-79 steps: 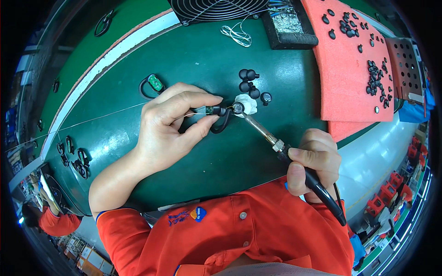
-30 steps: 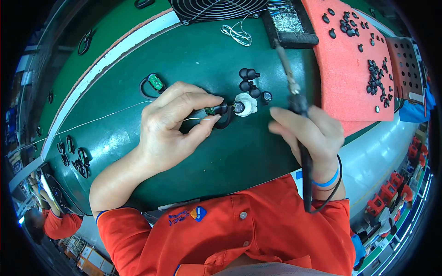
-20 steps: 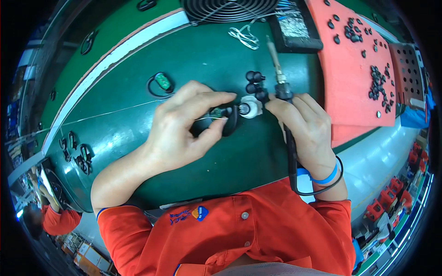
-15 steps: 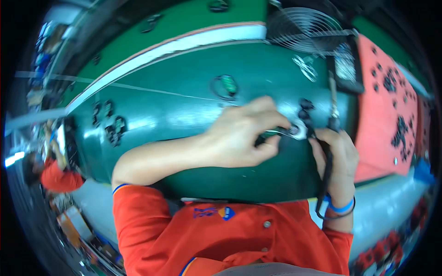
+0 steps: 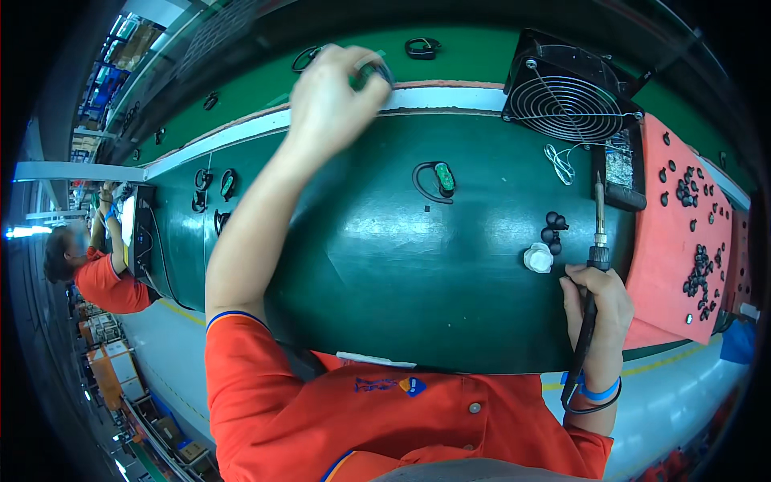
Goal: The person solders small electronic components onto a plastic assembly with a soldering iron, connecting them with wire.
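My left hand (image 5: 333, 100) is stretched out over the far green strip. Its fingers are closed round an ear-hook earphone (image 5: 371, 74), partly hidden and blurred, with some green showing. My right hand (image 5: 598, 301) grips a soldering iron (image 5: 599, 255), tip pointing away from me, its cable running down past the wrist. Left of that hand sits a small white round piece (image 5: 538, 258), with several black round parts (image 5: 553, 233) just beyond it. Another ear-hook earphone (image 5: 443, 178), its green circuit board exposed, lies mid-table.
A fan with a wire guard (image 5: 566, 104) stands at the back right, beside a black tray (image 5: 630, 195). Pink foam (image 5: 654, 281) at right bears many black parts. More earphones (image 5: 227, 185) lie at left. A white ledge (image 5: 450, 98) borders the far strip. A co-worker (image 5: 104, 277) sits far left.
My left hand has moved from beside the white piece, away and leftward over the ledge, carrying the earphone. My right hand still holds the soldering iron. The view has shifted slightly.
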`<act>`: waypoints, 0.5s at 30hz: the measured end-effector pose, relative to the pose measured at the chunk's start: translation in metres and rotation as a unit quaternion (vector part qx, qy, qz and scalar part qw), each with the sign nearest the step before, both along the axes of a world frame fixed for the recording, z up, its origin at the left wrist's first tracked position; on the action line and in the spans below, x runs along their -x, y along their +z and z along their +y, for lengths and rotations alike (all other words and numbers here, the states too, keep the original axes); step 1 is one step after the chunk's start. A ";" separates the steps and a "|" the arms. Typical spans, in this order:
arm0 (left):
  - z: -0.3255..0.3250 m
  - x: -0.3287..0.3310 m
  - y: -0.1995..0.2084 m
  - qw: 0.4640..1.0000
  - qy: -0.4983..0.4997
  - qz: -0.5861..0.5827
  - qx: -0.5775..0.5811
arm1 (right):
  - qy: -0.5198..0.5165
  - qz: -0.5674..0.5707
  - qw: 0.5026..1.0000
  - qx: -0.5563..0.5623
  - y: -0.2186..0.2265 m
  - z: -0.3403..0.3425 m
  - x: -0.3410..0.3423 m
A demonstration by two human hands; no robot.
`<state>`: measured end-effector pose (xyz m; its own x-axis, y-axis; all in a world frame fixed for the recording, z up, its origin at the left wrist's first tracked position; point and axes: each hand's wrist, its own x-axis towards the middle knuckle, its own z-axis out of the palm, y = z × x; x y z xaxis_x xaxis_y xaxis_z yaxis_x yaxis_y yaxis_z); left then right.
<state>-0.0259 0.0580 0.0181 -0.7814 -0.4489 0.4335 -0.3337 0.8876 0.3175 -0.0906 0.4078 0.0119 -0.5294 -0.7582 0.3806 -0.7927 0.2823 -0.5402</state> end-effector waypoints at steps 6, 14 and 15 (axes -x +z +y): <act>-0.022 0.024 -0.018 0.989 -0.074 0.000 0.124 | -0.012 0.002 1.000 0.020 0.004 -0.001 -0.005; -0.032 0.068 -0.034 0.961 -0.081 -0.132 0.227 | -0.011 -0.062 0.996 0.066 0.009 -0.008 -0.001; -0.032 0.069 -0.035 0.961 -0.083 -0.141 0.222 | -0.013 -0.064 0.996 0.061 0.012 -0.009 0.000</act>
